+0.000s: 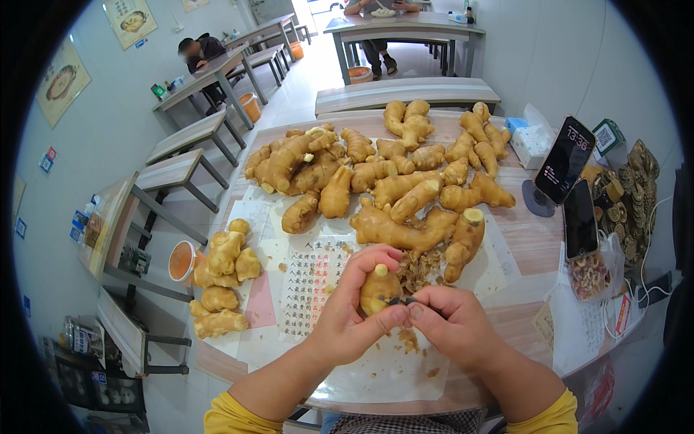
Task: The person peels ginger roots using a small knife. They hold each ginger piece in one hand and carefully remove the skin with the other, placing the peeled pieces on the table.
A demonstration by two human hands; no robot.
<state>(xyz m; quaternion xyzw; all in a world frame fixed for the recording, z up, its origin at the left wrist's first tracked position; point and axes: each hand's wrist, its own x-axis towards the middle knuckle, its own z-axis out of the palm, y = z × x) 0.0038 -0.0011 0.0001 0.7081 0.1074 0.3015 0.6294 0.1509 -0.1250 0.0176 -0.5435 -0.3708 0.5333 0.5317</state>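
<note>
My left hand (355, 309) is wrapped around a knob of ginger root (380, 287), held upright with a pale cut tip on top. In my right hand (452, 320) is a small dark tool (398, 301), mostly covered by the fingers; its kind cannot be made out. Its end touches the side of the ginger. Brown peel scraps (420, 271) lie just beyond my hands on the table. A large pile of unpeeled ginger roots (406, 228) spreads across the far side. At the left sit several paler, peeled-looking pieces (225, 255).
Papers with writing (309, 287) cover part of the table (515, 347). On the right are a phone on a stand (565, 160), a second phone (580, 219), a tissue box (528, 141) and a metallic ornament (642, 200). Two people sit at farther tables. An orange bin (183, 261) stands left.
</note>
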